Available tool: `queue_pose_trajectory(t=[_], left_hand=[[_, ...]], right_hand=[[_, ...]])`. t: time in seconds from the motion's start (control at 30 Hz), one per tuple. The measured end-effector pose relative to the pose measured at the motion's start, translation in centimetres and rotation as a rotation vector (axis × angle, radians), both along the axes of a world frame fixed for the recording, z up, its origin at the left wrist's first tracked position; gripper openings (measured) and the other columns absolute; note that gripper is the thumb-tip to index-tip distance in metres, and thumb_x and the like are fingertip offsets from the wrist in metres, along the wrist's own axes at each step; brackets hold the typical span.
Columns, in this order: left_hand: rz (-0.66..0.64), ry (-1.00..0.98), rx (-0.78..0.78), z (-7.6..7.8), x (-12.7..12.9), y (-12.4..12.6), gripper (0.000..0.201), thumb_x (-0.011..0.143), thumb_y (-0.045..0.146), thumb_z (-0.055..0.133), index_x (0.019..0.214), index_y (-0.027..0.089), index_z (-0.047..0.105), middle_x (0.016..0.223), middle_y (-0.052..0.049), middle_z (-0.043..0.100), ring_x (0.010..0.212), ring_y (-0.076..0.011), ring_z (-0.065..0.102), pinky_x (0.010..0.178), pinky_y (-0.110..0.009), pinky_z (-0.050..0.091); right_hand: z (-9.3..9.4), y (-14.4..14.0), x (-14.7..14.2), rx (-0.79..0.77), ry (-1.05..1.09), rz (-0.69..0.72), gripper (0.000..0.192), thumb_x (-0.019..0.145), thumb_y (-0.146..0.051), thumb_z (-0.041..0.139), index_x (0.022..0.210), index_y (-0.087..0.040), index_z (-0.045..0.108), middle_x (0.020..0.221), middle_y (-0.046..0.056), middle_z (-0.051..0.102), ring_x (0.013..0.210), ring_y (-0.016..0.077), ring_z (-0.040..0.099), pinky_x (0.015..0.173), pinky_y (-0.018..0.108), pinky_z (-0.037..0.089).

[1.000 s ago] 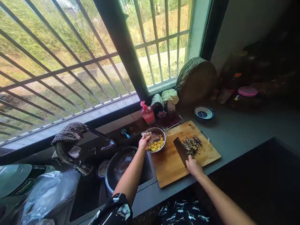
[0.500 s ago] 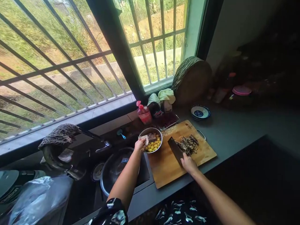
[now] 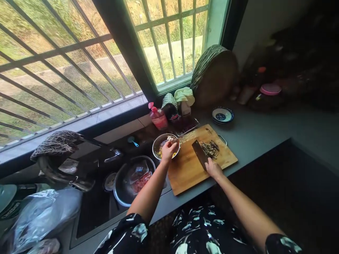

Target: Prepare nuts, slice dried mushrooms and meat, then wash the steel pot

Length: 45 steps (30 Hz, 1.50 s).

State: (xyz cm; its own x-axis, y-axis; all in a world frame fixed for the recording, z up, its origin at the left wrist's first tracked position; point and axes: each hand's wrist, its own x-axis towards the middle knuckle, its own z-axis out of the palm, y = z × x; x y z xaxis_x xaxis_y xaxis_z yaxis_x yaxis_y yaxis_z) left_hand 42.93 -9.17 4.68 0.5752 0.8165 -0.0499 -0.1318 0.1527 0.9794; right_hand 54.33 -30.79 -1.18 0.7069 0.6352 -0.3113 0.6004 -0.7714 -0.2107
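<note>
My right hand (image 3: 214,169) grips the handle of a cleaver (image 3: 200,154), its broad dark blade resting on the wooden cutting board (image 3: 185,178). Beside the blade lies a pile of dark, thin-sliced strips (image 3: 210,149), possibly mushroom. My left hand (image 3: 168,150) is over the metal bowl (image 3: 153,150), fingers closed together at its right side. Pale pieces (image 3: 171,138) show by the fingertips; whether they are held is unclear. Yellow round pieces (image 3: 159,153) lie in the bowl, partly hidden by the hand.
Left of the board, a basin (image 3: 116,195) in the sink holds packaged red meat (image 3: 141,181). A pink pump bottle (image 3: 159,119), stacked plates (image 3: 222,115) and a round wooden block (image 3: 215,79) stand behind. A plastic bag (image 3: 47,215) lies at far left.
My left hand has moved from the bowl's left edge to its right side, and the pale piece it held there no longer shows clearly. The cleaver stays beside the strips. The view has tilted down.
</note>
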Motion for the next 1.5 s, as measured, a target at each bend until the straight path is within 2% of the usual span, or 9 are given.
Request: queue_pose_trajectory(t=[0.27,0.37,0.57,0.77,0.97,1.2,1.3,1.4,1.5], left_hand=[[-0.296,0.530,0.908,-6.1,2.5,-4.5,0.018,0.082,0.023,0.044,0.090,0.018,0.060,0.090,-0.006,0.060,0.086,-0.0157,0.051,0.079,-0.028,0.039],[-0.360,0.698,1.074,-8.1,1.8,-5.6,0.022,0.083,0.016,0.041,0.098,0.020,0.057,0.100,-0.007,0.056,0.096,-0.0175,0.047,0.085,-0.030,0.037],[-0.404,0.792,0.989,-9.1,-0.3,-7.6,0.043,0.073,0.015,0.051,0.116,0.020,0.047,0.117,-0.011,0.046,0.105,-0.0238,0.041,0.089,-0.035,0.036],[-0.279,0.907,0.788,-8.7,1.1,-5.8,0.040,0.072,0.015,0.053,0.112,0.016,0.049,0.109,-0.014,0.051,0.103,-0.0240,0.046,0.087,-0.034,0.036],[-0.200,0.910,0.340,-9.7,1.5,-5.4,0.007,0.064,0.019,0.062,0.066,0.015,0.057,0.073,-0.008,0.061,0.078,-0.0212,0.058,0.069,-0.028,0.042],[-0.146,0.850,-0.042,-10.3,0.4,-8.4,0.017,0.072,0.023,0.055,0.084,0.012,0.053,0.060,-0.005,0.062,0.051,-0.0150,0.058,0.051,-0.024,0.043],[-0.180,0.945,0.100,-9.7,-0.3,-9.0,0.023,0.072,0.026,0.056,0.090,0.012,0.052,0.074,-0.010,0.063,0.066,-0.0192,0.061,0.060,-0.028,0.045],[-0.141,0.983,0.584,-9.1,-0.8,-8.6,0.026,0.071,0.025,0.057,0.095,0.014,0.053,0.101,-0.015,0.056,0.094,-0.0245,0.053,0.078,-0.034,0.042],[-0.287,0.794,0.900,-9.3,-0.7,-7.7,0.022,0.079,0.021,0.048,0.099,0.020,0.055,0.108,-0.009,0.052,0.105,-0.0204,0.045,0.088,-0.034,0.038]], right_hand=[[-0.7,-1.5,-0.2,0.005,0.061,-0.030,0.027,0.085,-0.034,0.033,0.101,-0.015,0.045,0.083,0.011,0.062,0.077,0.0181,0.059,0.061,0.024,0.034],[-0.5,-1.9,-0.4,0.024,0.064,-0.023,0.028,0.085,-0.034,0.033,0.101,-0.015,0.046,0.084,0.011,0.062,0.078,0.0177,0.058,0.061,0.024,0.033],[-0.1,-1.8,-0.6,-0.010,0.088,-0.017,0.028,0.086,-0.034,0.033,0.102,-0.015,0.045,0.084,0.010,0.062,0.079,0.0173,0.058,0.061,0.023,0.033],[0.5,-1.5,-1.6,-0.034,0.039,-0.048,0.027,0.087,-0.034,0.030,0.102,-0.016,0.044,0.080,0.009,0.062,0.075,0.0175,0.059,0.061,0.024,0.034],[1.1,-1.6,-2.3,0.028,-0.032,-0.057,0.026,0.087,-0.033,0.028,0.100,-0.015,0.043,0.076,0.009,0.062,0.072,0.0176,0.060,0.060,0.024,0.034],[1.9,0.5,-3.0,-0.015,-0.023,0.022,0.022,0.087,-0.031,0.029,0.097,-0.016,0.042,0.080,0.009,0.062,0.074,0.0181,0.061,0.060,0.025,0.036],[1.9,1.3,-3.2,-0.043,-0.070,0.090,0.020,0.087,-0.031,0.029,0.095,-0.016,0.041,0.078,0.008,0.062,0.073,0.0190,0.061,0.059,0.025,0.037],[1.7,1.8,-3.2,-0.030,-0.131,0.174,0.021,0.088,-0.029,0.026,0.094,-0.016,0.041,0.078,0.009,0.061,0.072,0.0185,0.062,0.059,0.025,0.039],[1.4,2.3,-3.2,-0.021,-0.188,0.243,0.023,0.089,-0.028,0.023,0.095,-0.015,0.041,0.078,0.009,0.060,0.071,0.0187,0.062,0.059,0.025,0.041]])
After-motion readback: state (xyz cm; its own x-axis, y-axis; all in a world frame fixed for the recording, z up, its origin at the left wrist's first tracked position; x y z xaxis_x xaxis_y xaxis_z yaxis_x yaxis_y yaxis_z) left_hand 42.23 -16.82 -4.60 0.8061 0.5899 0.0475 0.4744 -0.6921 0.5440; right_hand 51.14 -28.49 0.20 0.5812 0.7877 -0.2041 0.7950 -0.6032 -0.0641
